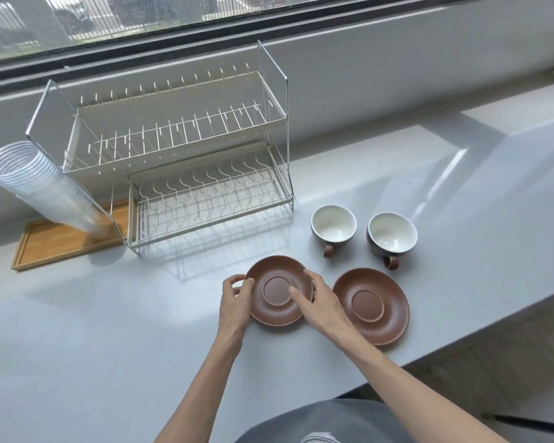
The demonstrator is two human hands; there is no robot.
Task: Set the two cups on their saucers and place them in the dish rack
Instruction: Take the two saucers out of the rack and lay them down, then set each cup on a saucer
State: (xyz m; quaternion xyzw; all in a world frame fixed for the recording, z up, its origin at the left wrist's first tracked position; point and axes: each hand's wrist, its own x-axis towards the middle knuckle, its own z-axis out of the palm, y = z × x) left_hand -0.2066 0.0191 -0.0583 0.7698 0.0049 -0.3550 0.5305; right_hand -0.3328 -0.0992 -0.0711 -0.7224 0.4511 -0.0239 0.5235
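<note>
Both hands are on the left saucer [280, 290] right now. The left hand [235, 300] curls its fingers round the saucer's left rim, thumb hooked at the edge. The right hand [317, 298] grips the right rim, its thumb lying across the brown face near the centre ring, fingers tucked round the far side. Whether the saucer is lifted or flat on the grey tabletop [109, 330] I cannot tell.

Just beside it, to the right, sits the right saucer [371, 306], flat on the tabletop, partly crossed by the right forearm. Behind the saucers stand two cups, upright and white inside: the left cup [333, 227] with its brown handle pointing toward the person, and the right cup [391, 236], handle likewise toward the near side. The two are near each other but apart, and neither is on a saucer.

The wire rack [179, 161], two tiers, stands to the left of the cups against the window ledge, nothing in either tier. Left of it, a tilted stack of clear plastic cups [42, 187] rests on a wooden tray [55, 244].
</note>
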